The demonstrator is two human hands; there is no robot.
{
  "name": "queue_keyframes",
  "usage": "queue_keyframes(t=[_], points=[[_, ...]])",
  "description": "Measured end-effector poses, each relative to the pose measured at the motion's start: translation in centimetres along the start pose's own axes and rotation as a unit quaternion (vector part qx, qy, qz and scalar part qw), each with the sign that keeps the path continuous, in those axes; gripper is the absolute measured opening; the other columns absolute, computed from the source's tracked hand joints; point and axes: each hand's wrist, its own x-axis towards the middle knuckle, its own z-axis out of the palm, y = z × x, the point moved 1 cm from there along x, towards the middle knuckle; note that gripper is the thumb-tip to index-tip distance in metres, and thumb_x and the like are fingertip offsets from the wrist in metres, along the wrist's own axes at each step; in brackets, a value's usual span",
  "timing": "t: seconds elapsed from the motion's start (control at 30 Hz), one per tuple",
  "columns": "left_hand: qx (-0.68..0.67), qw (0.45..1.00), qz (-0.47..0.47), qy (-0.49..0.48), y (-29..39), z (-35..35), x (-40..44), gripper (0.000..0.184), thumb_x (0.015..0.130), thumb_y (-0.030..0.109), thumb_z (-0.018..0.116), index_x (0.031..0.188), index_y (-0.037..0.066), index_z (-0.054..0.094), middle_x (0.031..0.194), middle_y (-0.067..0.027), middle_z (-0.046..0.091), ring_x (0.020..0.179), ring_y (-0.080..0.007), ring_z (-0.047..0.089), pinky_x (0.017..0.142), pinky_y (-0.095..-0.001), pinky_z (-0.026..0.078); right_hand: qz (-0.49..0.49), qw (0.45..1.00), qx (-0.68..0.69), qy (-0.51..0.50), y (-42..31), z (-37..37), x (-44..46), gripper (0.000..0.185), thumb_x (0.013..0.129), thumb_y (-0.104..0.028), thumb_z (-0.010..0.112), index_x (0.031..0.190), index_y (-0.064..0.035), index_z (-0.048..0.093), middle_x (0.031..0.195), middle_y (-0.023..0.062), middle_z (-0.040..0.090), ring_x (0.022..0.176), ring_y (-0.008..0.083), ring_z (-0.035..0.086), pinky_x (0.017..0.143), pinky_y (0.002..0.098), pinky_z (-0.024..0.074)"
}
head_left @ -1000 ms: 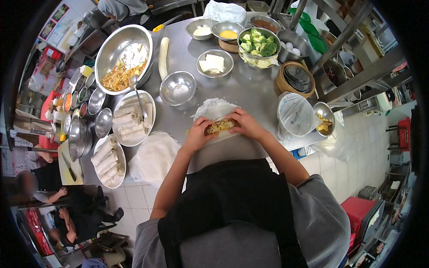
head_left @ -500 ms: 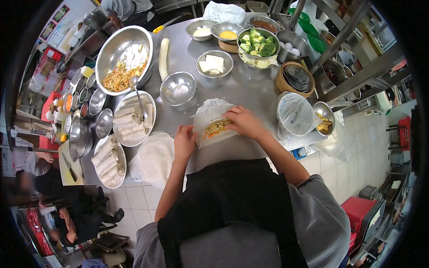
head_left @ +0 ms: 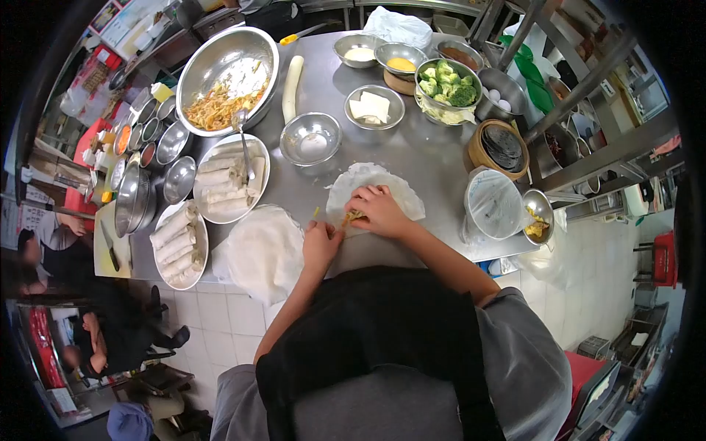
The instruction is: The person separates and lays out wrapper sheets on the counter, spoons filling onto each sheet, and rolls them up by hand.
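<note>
A round white wrapper [head_left: 390, 187] lies on the steel table in front of me. Shredded filling [head_left: 356, 215] shows at its near part, mostly covered by my hands. My right hand [head_left: 379, 212] is curled over the filling and the wrapper's near edge. Close beside it, my left hand [head_left: 321, 242] has its fingers pinched at the left end of the filling. A stack of wrappers [head_left: 263, 253] lies left of my left hand. Finished white rolls [head_left: 176, 246] fill one oval plate, and more rolls [head_left: 220, 184] lie on a second plate with a spoon.
A big steel bowl of shredded filling [head_left: 224, 106] stands at the back left. An empty-looking bowl [head_left: 310, 140], a bowl of white slabs [head_left: 370, 108] and a broccoli bowl [head_left: 447, 84] stand beyond the wrapper. A plastic-lined tub [head_left: 493, 206] is at right. Other people sit at lower left.
My left hand has come in from the wrapper's left edge to the filling, and my right hand has closed over it. The view has shifted slightly.
</note>
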Motion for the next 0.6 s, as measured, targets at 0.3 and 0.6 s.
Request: queue_keyframes(t=[0.3,0.6], points=[[-0.192,0.979,-0.059,-0.043,0.1,0.2,0.6,0.027,0.087,0.025,0.074,0.084,0.000,0.065,0.071,-0.0061,0.068,0.062,-0.0120,0.062,0.059,-0.0291,0.049,-0.049,0.992,-0.057,0.100,-0.9,1.4,0.1,0.015,0.073,-0.024,0.076,0.085,-0.0192,0.068,0.109,0.0002,0.057,0.111,0.0231,0.052,0.094,0.0454,0.0364],[-0.284,0.946,-0.129,-0.087,0.3,-0.1,0.3,0.021,0.089,0.021,0.072,0.086,0.002,0.063,0.073,-0.0034,0.067,0.064,-0.0103,0.060,0.059,-0.0268,0.048,0.026,0.997,0.032,0.070,-0.8,-0.2,-0.4,0.046,0.074,-0.027,0.078,0.117,-0.0202,0.064,0.122,0.0046,0.057,0.121,0.0265,0.049,0.102,0.0482,0.0337]])
